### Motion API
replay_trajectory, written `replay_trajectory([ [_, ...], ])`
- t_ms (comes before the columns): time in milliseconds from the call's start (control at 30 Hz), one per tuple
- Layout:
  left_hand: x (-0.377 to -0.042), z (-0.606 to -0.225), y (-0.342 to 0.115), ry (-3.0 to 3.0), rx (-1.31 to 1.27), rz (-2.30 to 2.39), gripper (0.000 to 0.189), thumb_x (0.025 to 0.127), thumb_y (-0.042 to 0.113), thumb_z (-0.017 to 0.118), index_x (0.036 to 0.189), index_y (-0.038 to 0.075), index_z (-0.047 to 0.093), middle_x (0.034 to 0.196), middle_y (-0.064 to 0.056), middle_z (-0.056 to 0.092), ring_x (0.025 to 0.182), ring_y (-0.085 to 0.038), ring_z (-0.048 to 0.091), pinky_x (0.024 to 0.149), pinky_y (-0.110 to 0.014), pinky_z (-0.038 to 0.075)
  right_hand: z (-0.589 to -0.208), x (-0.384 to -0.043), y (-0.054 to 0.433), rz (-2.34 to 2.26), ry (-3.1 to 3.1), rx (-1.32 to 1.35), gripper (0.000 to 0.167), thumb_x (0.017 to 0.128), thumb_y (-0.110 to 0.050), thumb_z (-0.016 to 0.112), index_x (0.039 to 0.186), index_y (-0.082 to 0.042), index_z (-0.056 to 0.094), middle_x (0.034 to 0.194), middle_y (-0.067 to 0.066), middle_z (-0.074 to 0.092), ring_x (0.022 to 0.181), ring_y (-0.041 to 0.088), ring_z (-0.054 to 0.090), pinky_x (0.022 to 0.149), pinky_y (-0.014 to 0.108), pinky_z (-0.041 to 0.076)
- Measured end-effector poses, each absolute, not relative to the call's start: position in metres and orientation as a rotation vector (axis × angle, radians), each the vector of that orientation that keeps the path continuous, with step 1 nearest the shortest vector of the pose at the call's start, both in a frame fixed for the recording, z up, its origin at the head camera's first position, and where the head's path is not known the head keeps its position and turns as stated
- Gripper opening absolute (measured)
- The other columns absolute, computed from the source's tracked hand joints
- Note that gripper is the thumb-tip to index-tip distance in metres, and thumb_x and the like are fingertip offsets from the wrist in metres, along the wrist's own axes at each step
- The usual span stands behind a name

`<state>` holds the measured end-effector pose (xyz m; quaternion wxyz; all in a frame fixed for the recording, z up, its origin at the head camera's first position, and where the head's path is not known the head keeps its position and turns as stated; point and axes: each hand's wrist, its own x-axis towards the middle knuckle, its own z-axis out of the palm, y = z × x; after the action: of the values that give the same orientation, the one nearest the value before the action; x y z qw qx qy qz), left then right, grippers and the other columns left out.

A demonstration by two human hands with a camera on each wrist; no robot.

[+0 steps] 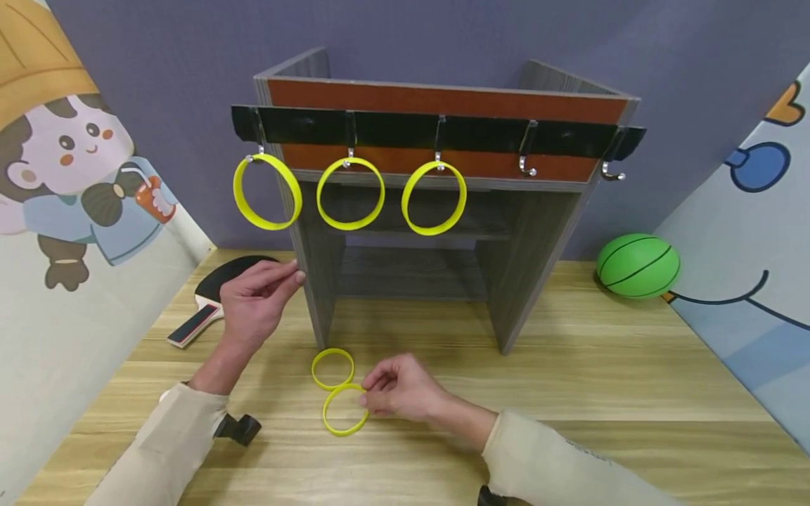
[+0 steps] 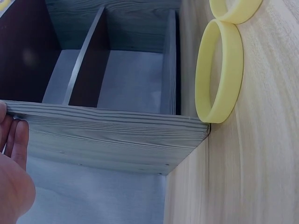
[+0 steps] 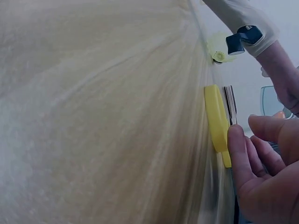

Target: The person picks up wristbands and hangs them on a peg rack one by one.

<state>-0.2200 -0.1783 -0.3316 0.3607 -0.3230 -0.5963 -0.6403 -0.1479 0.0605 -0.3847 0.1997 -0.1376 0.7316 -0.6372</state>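
Five yellow bands, likely soft and rubbery: they should be light, bend under a pinch, grip the skin rather than slip, and survive a drop. Three are hung from the rail, left ring, middle ring and right ring; each is best held at the bottom of its rim, clear of the hook. On the table lie the far ring, best taken by its left rim, and the near ring, best pinched at its right side. These two touch, so lifting one may drag the other.

At the left, the paddle lies behind the left hand, whose fingers are together and nearly straight, tips at the edge of the cabinet. The cabinet's left foot stands just behind the far ring. The right hand is at the near ring's right side, thumb and forefinger apart; whether a fingertip touches the rim is hard to tell. Further right are two bare hooks and, well apart, the ball.
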Motion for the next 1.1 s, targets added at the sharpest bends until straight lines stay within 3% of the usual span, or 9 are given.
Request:
replay_trajectory([
  [333, -0.214, -0.324, -0.175, -1.545, -0.84, -1.64, 0.028, 0.067, -0.034, 0.062, 0.092, -0.021, 0.064, 0.081, -0.02, 0.066, 0.07, -0.013, 0.065, 0.063, -0.019, 0.053, -0.393, -0.149, 0.06, -1.791, 2.013, -0.357, 0.016, 0.074, 0.013, 0.071, 0.088, 0.012, 0.063, 0.072, 0.011, 0.061, 0.059, 0.018, 0.06, 0.058, 0.035, 0.056],
  [533, -0.205, -0.313, -0.171, -1.545, -0.851, -1.641, 0.027, 0.066, -0.036, 0.059, 0.091, -0.024, 0.062, 0.079, -0.023, 0.065, 0.07, -0.013, 0.065, 0.063, -0.019, 0.053, -0.394, -0.149, 0.06, -1.735, 2.07, -0.395, 0.01, 0.075, 0.01, 0.073, 0.079, 0.007, 0.064, 0.065, 0.012, 0.061, 0.055, 0.018, 0.061, 0.053, 0.034, 0.056],
  [1100, -0.211, -0.322, -0.174, -1.534, -0.855, -1.628, 0.028, 0.066, -0.036, 0.061, 0.09, -0.024, 0.063, 0.079, -0.023, 0.065, 0.069, -0.013, 0.065, 0.062, -0.018, 0.052, -0.398, -0.152, 0.059, -1.639, 2.157, -0.342, 0.013, 0.074, 0.001, 0.078, 0.074, 0.001, 0.065, 0.062, 0.013, 0.062, 0.052, 0.021, 0.063, 0.049, 0.032, 0.054],
])
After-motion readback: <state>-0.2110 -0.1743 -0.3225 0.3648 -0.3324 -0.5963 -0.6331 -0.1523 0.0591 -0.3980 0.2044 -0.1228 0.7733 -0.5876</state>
